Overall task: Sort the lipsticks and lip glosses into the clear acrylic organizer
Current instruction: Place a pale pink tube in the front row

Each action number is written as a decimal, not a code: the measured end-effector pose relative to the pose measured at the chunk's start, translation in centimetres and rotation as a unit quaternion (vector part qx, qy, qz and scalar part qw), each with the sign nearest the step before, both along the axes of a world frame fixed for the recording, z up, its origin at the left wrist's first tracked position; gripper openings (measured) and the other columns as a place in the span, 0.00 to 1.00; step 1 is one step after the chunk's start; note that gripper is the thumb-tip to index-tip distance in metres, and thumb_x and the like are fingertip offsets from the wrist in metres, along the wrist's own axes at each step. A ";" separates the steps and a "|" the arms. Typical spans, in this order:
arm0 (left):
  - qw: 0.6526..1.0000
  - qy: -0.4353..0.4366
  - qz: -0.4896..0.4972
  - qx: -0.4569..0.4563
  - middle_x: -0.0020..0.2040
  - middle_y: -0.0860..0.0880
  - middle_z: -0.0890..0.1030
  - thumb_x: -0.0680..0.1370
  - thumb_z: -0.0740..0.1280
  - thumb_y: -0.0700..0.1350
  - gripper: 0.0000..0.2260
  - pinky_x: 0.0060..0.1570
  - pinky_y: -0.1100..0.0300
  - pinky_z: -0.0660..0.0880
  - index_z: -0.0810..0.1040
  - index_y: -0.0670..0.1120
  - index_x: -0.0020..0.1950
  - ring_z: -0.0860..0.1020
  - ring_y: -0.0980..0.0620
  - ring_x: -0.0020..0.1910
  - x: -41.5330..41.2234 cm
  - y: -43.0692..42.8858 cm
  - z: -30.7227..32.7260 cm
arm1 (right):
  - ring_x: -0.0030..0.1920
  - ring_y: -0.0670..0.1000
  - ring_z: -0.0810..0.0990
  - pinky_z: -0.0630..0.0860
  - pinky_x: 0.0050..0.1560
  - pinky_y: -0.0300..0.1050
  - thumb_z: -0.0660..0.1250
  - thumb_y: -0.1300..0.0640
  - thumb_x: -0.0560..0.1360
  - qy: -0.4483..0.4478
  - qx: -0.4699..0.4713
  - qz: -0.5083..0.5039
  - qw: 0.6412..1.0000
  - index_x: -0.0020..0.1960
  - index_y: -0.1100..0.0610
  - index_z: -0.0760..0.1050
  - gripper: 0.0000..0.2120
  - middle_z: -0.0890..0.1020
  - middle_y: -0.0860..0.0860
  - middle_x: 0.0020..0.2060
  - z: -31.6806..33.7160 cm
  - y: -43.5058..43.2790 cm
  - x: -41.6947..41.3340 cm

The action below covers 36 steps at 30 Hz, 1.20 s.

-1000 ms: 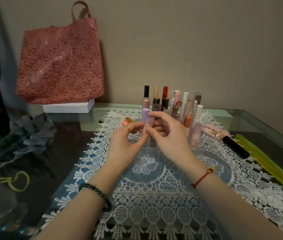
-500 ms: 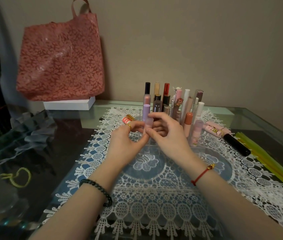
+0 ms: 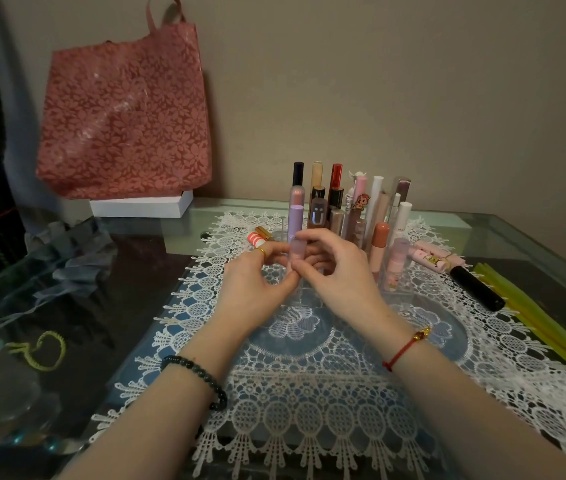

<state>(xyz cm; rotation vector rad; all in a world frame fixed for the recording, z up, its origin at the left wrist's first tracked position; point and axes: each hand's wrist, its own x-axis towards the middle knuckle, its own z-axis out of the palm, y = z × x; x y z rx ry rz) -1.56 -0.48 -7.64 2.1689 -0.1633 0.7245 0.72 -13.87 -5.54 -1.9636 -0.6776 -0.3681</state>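
A clear acrylic organizer (image 3: 309, 294) stands on the lace mat, with several lipsticks and glosses (image 3: 351, 206) upright in its rear cells. Just in front of those tubes, both hands meet over the organizer around a pale pink frosted tube (image 3: 297, 252). My left hand (image 3: 257, 285) holds it from the left with thumb and fingers. My right hand (image 3: 338, 271) pinches it from the right. A red-striped tube (image 3: 256, 240) lies left of the organizer. A pink cartoon tube (image 3: 430, 259) and a black tube (image 3: 475, 287) lie to its right.
The white lace mat (image 3: 309, 393) covers a glass table (image 3: 534, 244). A red floral bag (image 3: 125, 116) sits on a white box (image 3: 141, 204) at the back left. Grey fabric (image 3: 73, 251) and a yellow cord (image 3: 41, 351) lie left. Yellow strips (image 3: 544, 323) line the right edge.
Both hands keep holding the pale pink tube at the same spot over the organizer. Only my head has shifted slightly, moving the view.
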 end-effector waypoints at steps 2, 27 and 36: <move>1.000 0.000 0.000 -0.003 0.40 0.64 0.76 0.70 0.69 0.50 0.11 0.41 0.82 0.65 0.76 0.55 0.51 0.72 0.76 0.44 0.0 0.0 0.0 | 0.43 0.38 0.77 0.74 0.44 0.28 0.70 0.58 0.70 -0.005 -0.009 -0.003 1.000 0.56 0.50 0.74 0.16 0.79 0.43 0.43 0.0 0.0 -0.1; 0.992 -0.011 -0.047 -0.121 0.45 0.57 0.79 0.72 0.66 0.48 0.12 0.45 0.73 0.70 0.76 0.48 0.53 0.75 0.67 0.45 -0.8 0.4 1.4 | 0.42 0.39 0.78 0.76 0.43 0.32 0.69 0.59 0.69 0.024 0.066 -0.015 0.997 0.51 0.47 0.75 0.12 0.80 0.43 0.41 1.2 -1.3 -0.4; 0.993 0.064 0.055 -0.085 0.48 0.52 0.78 0.72 0.68 0.47 0.14 0.45 0.62 0.70 0.73 0.49 0.57 0.75 0.56 0.44 4.3 4.3 3.7 | 0.38 0.40 0.79 0.76 0.39 0.31 0.68 0.64 0.68 0.083 0.101 0.013 0.991 0.45 0.47 0.76 0.13 0.81 0.48 0.38 1.5 -4.5 -0.5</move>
